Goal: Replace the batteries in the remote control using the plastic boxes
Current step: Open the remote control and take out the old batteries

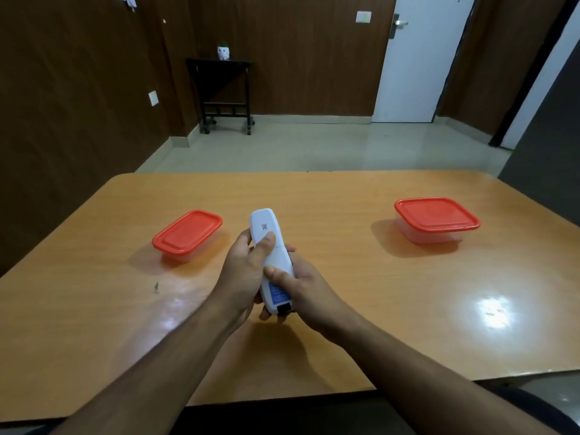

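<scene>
A white remote control is held back side up above the middle of the wooden table, with a QR label near its far end and a blue sticker near its near end. My left hand grips its left side, thumb pressed on the back cover. My right hand holds the near end, thumb on the back. Two clear plastic boxes with red lids sit shut on the table: a small one to the left and a bigger one to the right. No batteries show.
The table's near edge runs just below my forearms. A small dark speck lies on the table at the left. Beyond the table are a tiled floor, a black side table on wheels and a white door.
</scene>
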